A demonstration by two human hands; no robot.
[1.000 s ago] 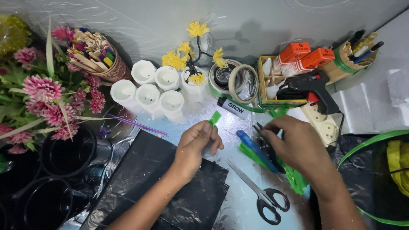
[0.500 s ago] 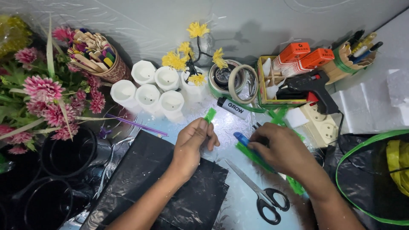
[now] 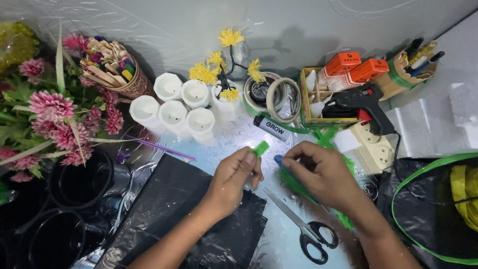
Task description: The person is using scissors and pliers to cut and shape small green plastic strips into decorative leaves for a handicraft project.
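Left hand: the left hand (image 3: 234,174) is near the middle of the bench (image 3: 234,137), fingers curled shut, thumb and forefinger pinching a short green strip (image 3: 260,148) that sticks up and to the right out of the grip.
Right hand: the right hand (image 3: 323,174) is just right of the left one, fingers bent inward and closed on a blue-handled tool (image 3: 280,160) and on more green strip material (image 3: 298,185) under the palm; how much it holds is hidden by the hand.
Hand pose: both forearms come in from the near edge and slant toward each other, backs of the hands up, fingertips close together but not touching.
Green strip place: between the two hands, above the pale bench top, just near of a small dark tube (image 3: 273,128).
Near side: a pair of scissors (image 3: 303,229) with black handles lies closed, just near of the right hand; a black plastic sheet (image 3: 184,219) lies under the left forearm.
Far side: six white cups (image 3: 174,102) stand in a cluster, with yellow flowers (image 3: 219,74) and rolls of tape (image 3: 279,99) to their right.
Right side: a black glue gun (image 3: 361,102) rests by a box of small items, over a white power strip (image 3: 371,144).
Left side: pink flowers (image 3: 55,119), a holder of wooden sticks (image 3: 114,65) and black pots (image 3: 79,182).
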